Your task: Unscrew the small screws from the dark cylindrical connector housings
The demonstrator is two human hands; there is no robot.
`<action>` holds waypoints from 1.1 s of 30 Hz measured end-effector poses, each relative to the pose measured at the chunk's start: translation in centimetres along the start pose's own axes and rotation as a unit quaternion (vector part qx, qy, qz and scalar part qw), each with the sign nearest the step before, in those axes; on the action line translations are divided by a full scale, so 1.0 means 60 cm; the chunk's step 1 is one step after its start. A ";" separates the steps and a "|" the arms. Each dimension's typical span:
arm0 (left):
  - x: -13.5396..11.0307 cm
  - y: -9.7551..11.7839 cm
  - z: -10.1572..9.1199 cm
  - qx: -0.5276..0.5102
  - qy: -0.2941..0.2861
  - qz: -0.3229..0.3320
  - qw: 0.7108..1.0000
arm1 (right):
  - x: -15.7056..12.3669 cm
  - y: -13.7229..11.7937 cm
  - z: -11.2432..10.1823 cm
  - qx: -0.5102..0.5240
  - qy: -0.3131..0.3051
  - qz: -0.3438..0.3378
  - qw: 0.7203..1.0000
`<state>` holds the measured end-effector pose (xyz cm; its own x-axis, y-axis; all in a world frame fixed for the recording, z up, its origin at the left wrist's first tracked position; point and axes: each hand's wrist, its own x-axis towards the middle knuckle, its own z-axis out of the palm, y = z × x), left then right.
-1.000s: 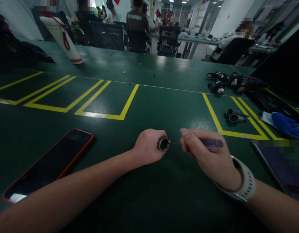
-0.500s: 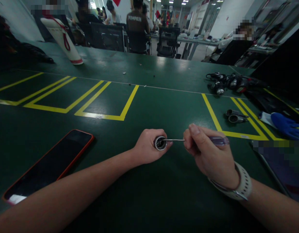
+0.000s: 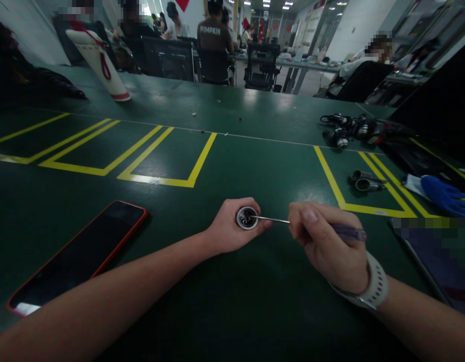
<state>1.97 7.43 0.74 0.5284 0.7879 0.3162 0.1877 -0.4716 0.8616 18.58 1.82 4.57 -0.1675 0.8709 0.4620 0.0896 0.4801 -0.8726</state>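
My left hand [image 3: 228, 232] is closed around a small round metal part [image 3: 247, 218] whose open end faces up toward me. My right hand [image 3: 328, 246] grips a thin screwdriver [image 3: 347, 232] with a purple handle. Its metal shaft reaches left and the tip sits inside the part's opening. Both hands rest low over the green table [image 3: 255, 161]. A pale watch band is on my right wrist.
A phone in a red case [image 3: 77, 254] lies at the left. Two similar metal parts [image 3: 364, 181] and a pile of black parts [image 3: 349, 128] lie at the right, with a blue glove [image 3: 443, 193] beyond. Yellow tape lines mark the table. People sit at desks behind.
The part has turned so its opening faces me more. My right hand has drawn back to the right, showing more of the screwdriver's shaft.
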 end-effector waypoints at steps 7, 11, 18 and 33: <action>-0.005 -0.003 0.004 -0.016 -0.003 -0.011 1.000 | 0.003 -0.008 0.002 -0.157 -0.024 -0.120 0.980; -0.015 -0.004 0.013 -0.075 -0.031 0.036 0.996 | 0.010 -0.007 0.016 -0.308 -0.150 -0.143 0.929; -0.019 0.004 0.023 0.010 -0.014 0.005 1.000 | 0.006 -0.009 -0.004 -0.375 -0.197 -0.203 0.883; -0.009 0.032 0.009 0.164 -0.164 -0.037 0.972 | -0.025 0.006 -0.259 -0.837 -0.142 0.026 0.528</action>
<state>2.46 5.90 2.00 0.7286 0.6816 0.0678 0.4613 -0.5614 0.6870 34.14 2.35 6.02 -0.2417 0.9505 0.1952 0.8037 0.0834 0.5892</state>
